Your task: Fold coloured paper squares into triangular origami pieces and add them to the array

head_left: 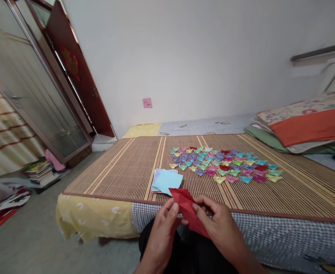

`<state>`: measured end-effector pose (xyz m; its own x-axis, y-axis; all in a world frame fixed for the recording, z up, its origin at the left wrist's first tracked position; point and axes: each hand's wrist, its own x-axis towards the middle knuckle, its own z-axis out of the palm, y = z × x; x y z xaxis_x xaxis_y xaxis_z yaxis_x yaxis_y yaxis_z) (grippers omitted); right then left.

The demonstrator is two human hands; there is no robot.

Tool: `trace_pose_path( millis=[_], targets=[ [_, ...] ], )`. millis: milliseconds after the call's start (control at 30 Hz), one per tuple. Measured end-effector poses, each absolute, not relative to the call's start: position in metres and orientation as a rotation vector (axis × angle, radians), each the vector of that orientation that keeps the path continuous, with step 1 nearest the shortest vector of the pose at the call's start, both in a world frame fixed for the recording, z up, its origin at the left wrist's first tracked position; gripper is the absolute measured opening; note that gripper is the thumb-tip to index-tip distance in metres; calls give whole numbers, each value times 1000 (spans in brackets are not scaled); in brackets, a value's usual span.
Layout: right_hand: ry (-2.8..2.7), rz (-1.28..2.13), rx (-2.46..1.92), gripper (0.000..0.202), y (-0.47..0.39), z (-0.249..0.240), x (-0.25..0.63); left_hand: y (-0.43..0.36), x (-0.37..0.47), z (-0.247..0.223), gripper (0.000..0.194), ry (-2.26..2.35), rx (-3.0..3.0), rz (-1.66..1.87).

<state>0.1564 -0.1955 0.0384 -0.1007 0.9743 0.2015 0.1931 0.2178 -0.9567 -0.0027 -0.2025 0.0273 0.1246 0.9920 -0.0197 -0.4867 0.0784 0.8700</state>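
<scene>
A red sheet of folding paper (190,213), creased and partly folded, is held up between my two hands in front of the bed's near edge. My left hand (165,224) pinches its left side between thumb and fingers. On the right side, my right hand (217,224) grips it with the thumb on top. Just beyond lies a stack of square papers (167,181), a light blue sheet uppermost. Several rows of small folded paper pieces (226,167) in many colours lie on the mat to the right.
A striped bamboo mat (113,167) covers the bed. Folded bedding (312,121) sits at the right end. A pink note (147,103) sticks to the wall. Stacked books (38,172) stand on the floor at left, near a glass door (42,83).
</scene>
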Motion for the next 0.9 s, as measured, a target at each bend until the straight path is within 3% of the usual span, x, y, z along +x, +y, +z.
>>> trace_pose_path(
  millis=[167, 333, 600, 900],
  targets=[
    [-1560, 650, -1275, 16, -194, 35, 156, -212, 5, 26, 67, 860, 988, 1289],
    [-1488, 758, -1287, 27, -189, 36, 170, -207, 1, 15, 45, 979, 737, 1360],
    [-1371, 1051, -1154, 37, -179, 22, 192, -195, -24, 18, 33, 860, 744, 1271],
    [-1384, 1050, -1240, 31, -181, 16, 187, -186, -43, 21, 42, 1205, 1046, 1301]
  ],
)
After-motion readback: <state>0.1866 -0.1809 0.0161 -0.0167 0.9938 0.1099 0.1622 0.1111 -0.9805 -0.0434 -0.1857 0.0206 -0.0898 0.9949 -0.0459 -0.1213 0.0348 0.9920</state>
